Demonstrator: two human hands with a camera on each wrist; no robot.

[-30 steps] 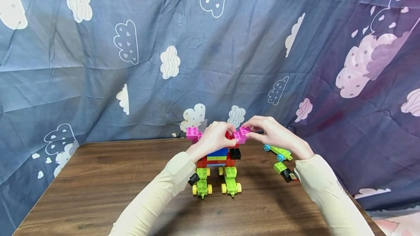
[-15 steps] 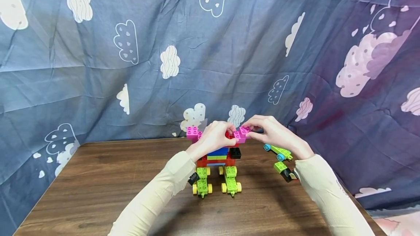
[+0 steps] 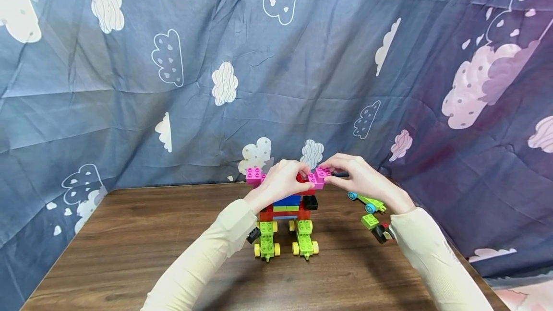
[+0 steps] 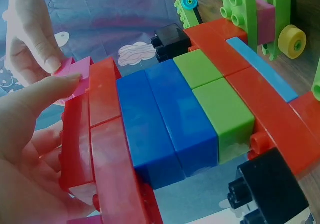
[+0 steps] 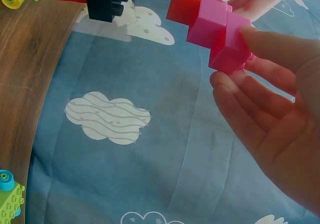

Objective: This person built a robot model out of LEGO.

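Note:
A figure of toy building bricks stands upright on the table, with blue bricks in its middle and lime wheeled bases as feet. My left hand grips its top from the left, thumb on the inner pink brick and fingers behind the red bricks. From the right, my right hand pinches the outer pink brick between thumb and fingers. That brick sits one step higher, against the inner one. Another pink brick tops the figure's left side. Black bricks jut from both sides.
A lime wheeled base with blue wheels lies on the wooden table at the right. Near it are a loose lime brick and a black brick, beside my right sleeve. A cloud-print cloth hangs behind.
Both hands stay almost where they were on the pink bricks. My right sleeve has shifted slightly right, and more of the small red piece beside it shows.

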